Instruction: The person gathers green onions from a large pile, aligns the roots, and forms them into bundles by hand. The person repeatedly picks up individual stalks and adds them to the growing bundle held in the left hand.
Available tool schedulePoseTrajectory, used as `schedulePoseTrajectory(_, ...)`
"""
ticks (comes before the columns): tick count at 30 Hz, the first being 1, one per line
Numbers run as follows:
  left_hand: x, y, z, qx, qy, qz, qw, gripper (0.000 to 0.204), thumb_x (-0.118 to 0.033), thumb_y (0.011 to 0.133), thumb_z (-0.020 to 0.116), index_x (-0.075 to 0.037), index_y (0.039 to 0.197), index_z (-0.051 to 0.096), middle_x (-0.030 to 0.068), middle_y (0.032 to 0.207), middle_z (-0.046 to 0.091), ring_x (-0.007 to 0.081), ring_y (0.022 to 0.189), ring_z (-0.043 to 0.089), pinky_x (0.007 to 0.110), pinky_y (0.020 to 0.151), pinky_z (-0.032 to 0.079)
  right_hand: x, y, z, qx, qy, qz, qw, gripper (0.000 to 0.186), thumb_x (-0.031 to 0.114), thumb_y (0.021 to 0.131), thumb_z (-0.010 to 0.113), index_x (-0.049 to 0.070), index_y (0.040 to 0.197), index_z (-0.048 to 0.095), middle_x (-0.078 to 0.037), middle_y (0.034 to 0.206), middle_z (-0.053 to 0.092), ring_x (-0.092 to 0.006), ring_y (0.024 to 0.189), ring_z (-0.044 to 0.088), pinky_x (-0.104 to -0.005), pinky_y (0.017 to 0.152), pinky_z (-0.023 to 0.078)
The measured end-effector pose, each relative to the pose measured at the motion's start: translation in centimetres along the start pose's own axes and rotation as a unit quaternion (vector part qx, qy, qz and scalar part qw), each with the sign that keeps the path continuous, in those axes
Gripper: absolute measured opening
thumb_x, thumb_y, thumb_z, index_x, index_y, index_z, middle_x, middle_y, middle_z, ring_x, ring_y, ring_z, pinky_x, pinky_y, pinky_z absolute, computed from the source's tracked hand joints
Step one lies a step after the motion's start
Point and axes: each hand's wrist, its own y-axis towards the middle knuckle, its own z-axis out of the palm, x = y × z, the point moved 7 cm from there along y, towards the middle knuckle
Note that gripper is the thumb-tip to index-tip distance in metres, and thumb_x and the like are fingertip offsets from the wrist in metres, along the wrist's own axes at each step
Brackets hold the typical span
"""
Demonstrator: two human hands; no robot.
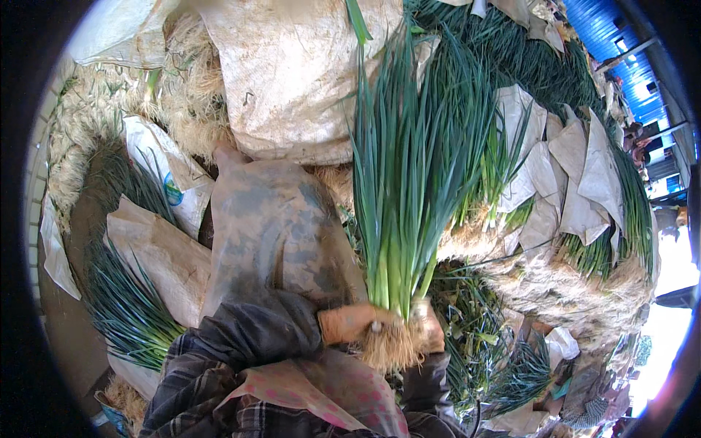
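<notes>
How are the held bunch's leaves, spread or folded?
Spread: the green leaves fan out from the stems held between the left hand and right hand.

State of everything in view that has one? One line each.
Held green-onion bunch: gathered, roots on, leaf tips away from the person
Left hand: closed on the bunch's base
Right hand: closed on its other side
Lap covering: smeared, stained
Large whitish sack: stained
Left-side onions: lying, partly covered
Right-side sheets: crumpled, draped over onions
</notes>
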Motion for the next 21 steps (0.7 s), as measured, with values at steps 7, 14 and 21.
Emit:
schedulePoseTrajectory(7, -0.4, -4.3, -0.9, -0.023, 0.120, -0.017, 0.992, 0.043, -0.022, 0.093, 0.063, -0.002, 0.129, 0.050, -0.0007, 0.116, 0.058, 0.0095, 0.101, 0.056, 0.026, 0.087, 0.047, -2.0, 1.7, 3.3, 0.182, 0.170, 0.105, 0.963, 0.087, 0.053, 0.079, 0.066, -0.002, 0.141, 0.038, -0.025, 0.136, 0.049, -0.0353, 0.104, 0.061, -0.0451, 0.088, 0.051)
schedulePoseTrajectory(14, -7.1, -7.4, 1.8, -0.065, 0.274, 0.122, 0.952, 0.056, -0.023, 0.094, 0.054, 0.000, 0.142, 0.036, 0.0130, 0.129, 0.053, 0.0219, 0.118, 0.053, 0.034, 0.099, 0.043, 2.1, 0.0, 7.6, 0.236, 0.336, 0.074, 0.909, 0.080, 0.055, 0.087, 0.055, -0.005, 0.138, 0.040, -0.030, 0.127, 0.054, -0.0357, 0.111, 0.059, -0.0409, 0.091, 0.049)
schedulePoseTrajectory(21, -9.6, 1.2, 5.8, 0.089, 0.043, 0.167, 0.981, 0.064, -0.038, 0.082, 0.054, 0.001, 0.133, 0.048, 0.0192, 0.122, 0.059, 0.0281, 0.101, 0.061, 0.040, 0.076, 0.055, 3.1, -1.8, 5.8, 0.028, 0.390, 0.035, 0.920, 0.053, 0.044, 0.096, 0.052, 0.005, 0.132, 0.048, -0.017, 0.117, 0.059, -0.0307, 0.106, 0.058, -0.0450, 0.090, 0.049)
